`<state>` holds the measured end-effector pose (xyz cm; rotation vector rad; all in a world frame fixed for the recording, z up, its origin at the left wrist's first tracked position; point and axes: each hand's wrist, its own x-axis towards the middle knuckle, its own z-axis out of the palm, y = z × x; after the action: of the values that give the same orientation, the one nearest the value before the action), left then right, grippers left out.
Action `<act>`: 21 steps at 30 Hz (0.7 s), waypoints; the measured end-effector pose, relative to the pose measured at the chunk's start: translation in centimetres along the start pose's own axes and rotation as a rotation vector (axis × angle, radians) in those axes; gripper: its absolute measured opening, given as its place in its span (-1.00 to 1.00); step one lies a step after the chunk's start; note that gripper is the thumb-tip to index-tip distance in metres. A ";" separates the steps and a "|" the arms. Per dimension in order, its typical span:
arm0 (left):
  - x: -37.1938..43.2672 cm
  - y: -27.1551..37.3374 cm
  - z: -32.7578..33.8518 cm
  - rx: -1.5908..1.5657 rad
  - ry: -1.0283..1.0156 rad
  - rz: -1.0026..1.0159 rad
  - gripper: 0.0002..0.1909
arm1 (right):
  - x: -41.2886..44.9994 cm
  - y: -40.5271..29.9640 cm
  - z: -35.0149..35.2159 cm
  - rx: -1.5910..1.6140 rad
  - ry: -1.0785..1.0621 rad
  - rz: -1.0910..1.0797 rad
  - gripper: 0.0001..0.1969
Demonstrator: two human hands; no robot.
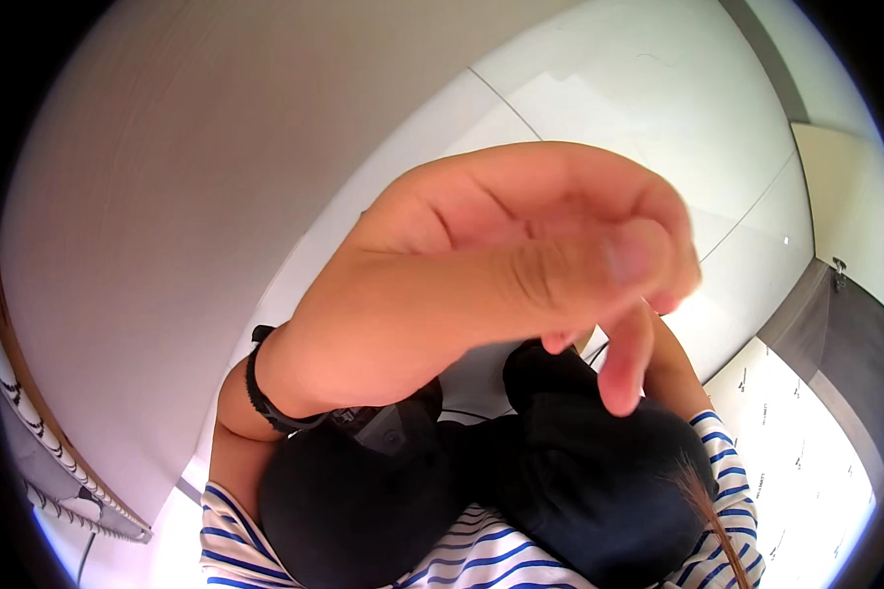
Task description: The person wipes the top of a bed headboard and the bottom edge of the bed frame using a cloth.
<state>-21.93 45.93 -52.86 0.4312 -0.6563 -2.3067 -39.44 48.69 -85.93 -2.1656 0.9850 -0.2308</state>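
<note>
My left hand [486, 265] is raised close to the camera and fills the middle of the view. Its fingers curl loosely, with the thumb lying across in front of the bent index finger, and I see nothing held. A black band [265, 401] circles the left wrist. My right forearm [678, 361] comes up from a striped sleeve and passes behind the left hand, which hides most or all of the right hand. One finger [622, 375] points down below; I cannot tell which hand it belongs to. Both knees, in black trousers [368, 508], are bent beneath the hands.
A large pale panel [191, 184] rises along the left. Light tiles [633, 96] cover the floor ahead. On the right are a pale cabinet door [843, 199] with a metal hinge [840, 272] and a white sheet [788, 442] bearing print. A hair strand [707, 508] hangs lower right.
</note>
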 end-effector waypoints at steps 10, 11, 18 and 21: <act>0.5 -0.7 0.7 0.313 0.191 0.058 -0.75 | -0.3 -1.7 -2.6 -0.009 0.066 -0.136 -0.84; 0.5 -0.9 0.8 0.329 0.200 0.077 -0.75 | -0.4 -1.8 -2.9 -0.002 0.091 -0.136 -0.85; 0.6 -1.2 1.1 0.398 0.228 0.129 -0.72 | -0.5 -1.8 -2.8 0.015 0.092 -0.110 -0.86; 0.5 -1.5 0.8 0.402 0.209 0.161 -0.70 | -0.5 -1.8 -2.9 0.064 0.120 -0.136 -0.86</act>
<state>-23.46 46.78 -53.14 0.7640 -1.0120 -1.9429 -40.01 48.25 -82.55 -2.1828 0.8845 -0.4554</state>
